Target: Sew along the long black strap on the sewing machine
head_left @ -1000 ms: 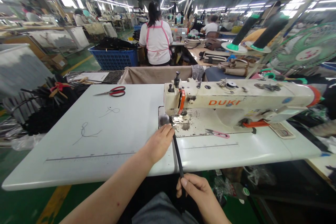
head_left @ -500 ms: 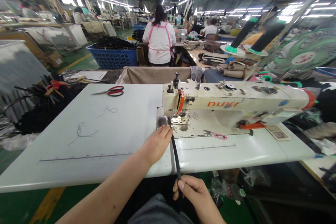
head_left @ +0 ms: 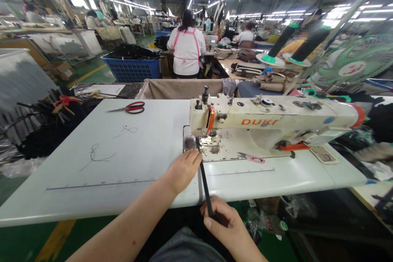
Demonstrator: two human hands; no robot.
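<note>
A narrow black strap runs from the needle area of a cream sewing machine down over the table's front edge. Close in front of the presser foot, my left hand lies on the strap, its fingers bent and closed over it. Below the edge, my right hand has the lower part of the strap between thumb and curled fingers. Where the strap passes under my left fingers it is hidden.
Red-handled scissors and loose threads lie on the white table. Pink thread snips rest by the machine bed. Black thread cones and a green fan stand at right. A person sits ahead beside a blue crate.
My right hand has shifted slightly on the strap, its thumb lower and farther from the fingers. The left hand stays in nearly the same place by the presser foot.
</note>
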